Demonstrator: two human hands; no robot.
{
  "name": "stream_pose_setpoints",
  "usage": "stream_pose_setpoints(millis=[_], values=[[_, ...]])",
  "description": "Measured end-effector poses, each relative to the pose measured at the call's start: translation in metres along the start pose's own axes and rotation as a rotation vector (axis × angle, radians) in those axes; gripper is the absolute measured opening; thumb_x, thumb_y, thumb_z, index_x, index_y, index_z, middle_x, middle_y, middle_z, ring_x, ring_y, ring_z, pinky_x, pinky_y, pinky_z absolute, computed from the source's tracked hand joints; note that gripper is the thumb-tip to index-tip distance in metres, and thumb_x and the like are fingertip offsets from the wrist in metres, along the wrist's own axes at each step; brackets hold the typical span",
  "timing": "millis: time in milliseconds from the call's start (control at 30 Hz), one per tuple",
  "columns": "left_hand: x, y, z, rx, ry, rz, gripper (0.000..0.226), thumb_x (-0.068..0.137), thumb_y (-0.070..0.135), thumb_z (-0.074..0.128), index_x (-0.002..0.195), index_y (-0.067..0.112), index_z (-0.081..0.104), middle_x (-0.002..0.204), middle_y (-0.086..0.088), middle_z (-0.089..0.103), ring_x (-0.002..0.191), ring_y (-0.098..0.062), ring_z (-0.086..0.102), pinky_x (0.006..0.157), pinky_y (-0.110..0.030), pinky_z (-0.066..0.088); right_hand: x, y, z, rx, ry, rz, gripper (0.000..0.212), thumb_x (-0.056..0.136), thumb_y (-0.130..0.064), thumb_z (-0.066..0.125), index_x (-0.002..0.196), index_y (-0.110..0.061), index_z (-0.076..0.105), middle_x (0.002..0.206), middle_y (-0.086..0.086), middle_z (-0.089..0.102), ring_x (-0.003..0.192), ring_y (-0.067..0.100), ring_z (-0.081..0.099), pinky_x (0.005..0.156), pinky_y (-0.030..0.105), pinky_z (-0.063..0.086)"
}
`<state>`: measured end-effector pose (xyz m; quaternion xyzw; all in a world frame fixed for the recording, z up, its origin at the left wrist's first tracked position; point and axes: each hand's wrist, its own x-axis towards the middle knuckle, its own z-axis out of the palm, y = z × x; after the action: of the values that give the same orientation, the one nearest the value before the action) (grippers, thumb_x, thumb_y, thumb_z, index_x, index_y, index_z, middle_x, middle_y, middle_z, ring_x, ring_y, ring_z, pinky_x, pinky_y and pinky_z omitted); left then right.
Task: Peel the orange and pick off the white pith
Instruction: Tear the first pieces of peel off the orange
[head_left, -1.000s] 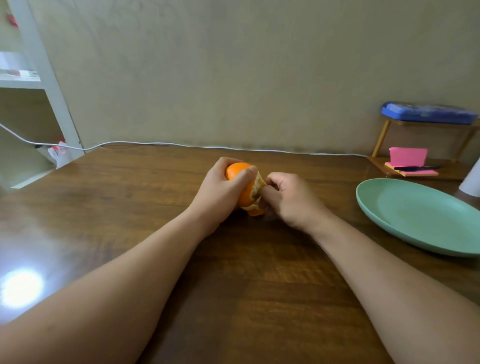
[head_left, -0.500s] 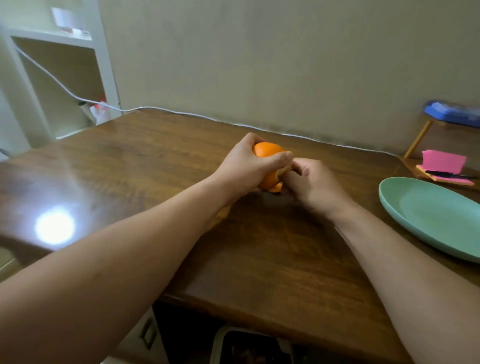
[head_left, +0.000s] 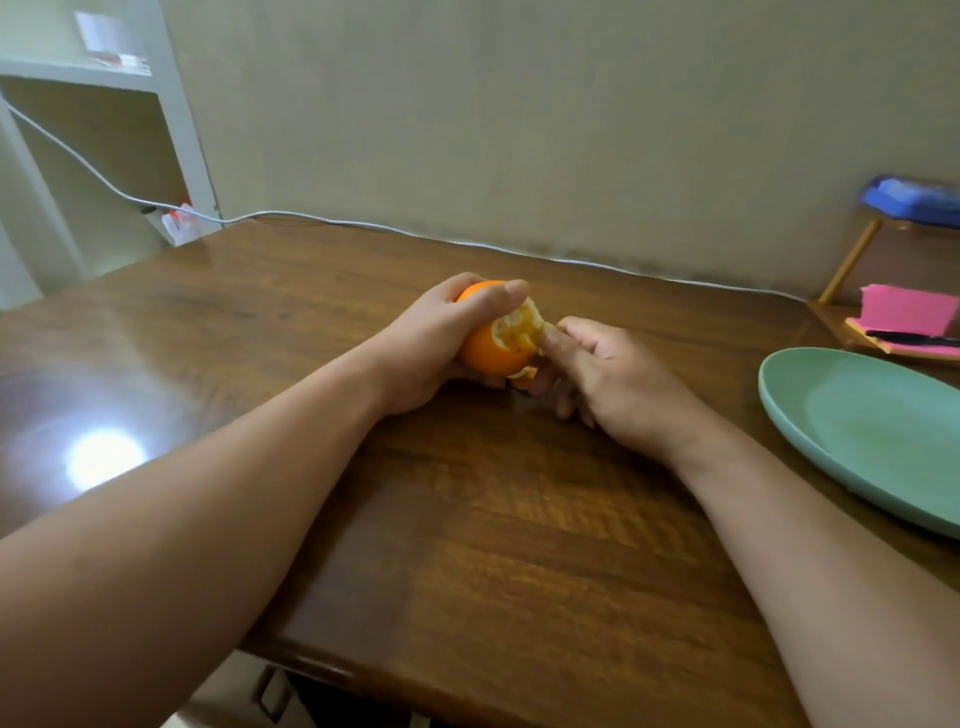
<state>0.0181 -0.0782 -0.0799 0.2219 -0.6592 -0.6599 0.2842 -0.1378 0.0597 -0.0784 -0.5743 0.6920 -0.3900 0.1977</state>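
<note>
— Head view: where's the orange (head_left: 488, 352)?
— Mid-table (head_left: 519, 545), gripped by the left hand (head_left: 431, 348) (some flesh already bared).
— And the right hand (head_left: 618, 374)?
— Fingers curled, pinching a peel flap (head_left: 524, 371) at its side; green plate (head_left: 872, 431) well apart.

The glossy dark-brown wooden surface (head_left: 493, 519) shows a bright glare at its left. A pale green plate (head_left: 857, 441) lies on its right side and a white cable (head_left: 447, 240) runs along its far edge. The right hand (head_left: 623, 384) rests on it near the middle.
</note>
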Motion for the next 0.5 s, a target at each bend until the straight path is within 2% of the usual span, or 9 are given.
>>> stream_pose_setpoints(millis=[100,200,300,400,500], values=[[0.002,0.000,-0.001,0.066,-0.016,-0.003,0.059,0.081,0.053,0.077,0.124,0.016,0.061,0.112,-0.013,0.073,0.091,-0.027,0.078,0.067,-0.039,0.061,0.000,-0.005,0.000,-0.102,0.037,0.011,0.041,0.109,-0.051,0.049,0.091,-0.019,0.067,0.076,-0.007,0.076,0.059,0.009,0.067,0.057,0.030,0.049],[0.002,0.003,-0.003,0.123,-0.028,-0.001,0.060,0.080,0.053,0.083,0.124,0.018,0.060,0.115,-0.012,0.071,0.094,-0.025,0.077,0.071,-0.040,0.063,0.002,-0.008,0.001,-0.198,0.056,0.010,0.045,0.106,-0.056,0.051,0.088,-0.019,0.068,0.078,-0.003,0.076,0.066,0.015,0.071,0.067,0.045,0.060],[0.002,0.004,-0.006,0.175,0.001,0.022,0.062,0.076,0.054,0.088,0.120,0.020,0.061,0.113,-0.009,0.070,0.091,-0.020,0.077,0.073,-0.041,0.066,0.005,-0.011,0.006,-0.279,0.085,0.013,0.046,0.102,-0.057,0.050,0.082,-0.019,0.066,0.075,0.000,0.074,0.069,0.023,0.071,0.070,0.054,0.060],[0.001,0.005,-0.006,0.199,0.027,0.047,0.060,0.073,0.055,0.083,0.116,0.019,0.061,0.110,-0.010,0.071,0.088,-0.022,0.078,0.075,-0.047,0.068,0.007,-0.014,0.012,-0.281,0.126,0.023,0.040,0.103,-0.048,0.056,0.079,-0.018,0.065,0.071,0.001,0.072,0.067,0.026,0.070,0.066,0.053,0.059],[0.002,0.005,-0.006,0.177,0.037,0.036,0.057,0.074,0.054,0.081,0.114,0.019,0.062,0.109,-0.011,0.071,0.087,-0.023,0.077,0.071,-0.045,0.067,0.007,-0.012,0.016,-0.210,0.153,0.011,0.037,0.103,-0.040,0.060,0.076,-0.016,0.064,0.068,0.006,0.070,0.061,0.027,0.066,0.059,0.049,0.054]])
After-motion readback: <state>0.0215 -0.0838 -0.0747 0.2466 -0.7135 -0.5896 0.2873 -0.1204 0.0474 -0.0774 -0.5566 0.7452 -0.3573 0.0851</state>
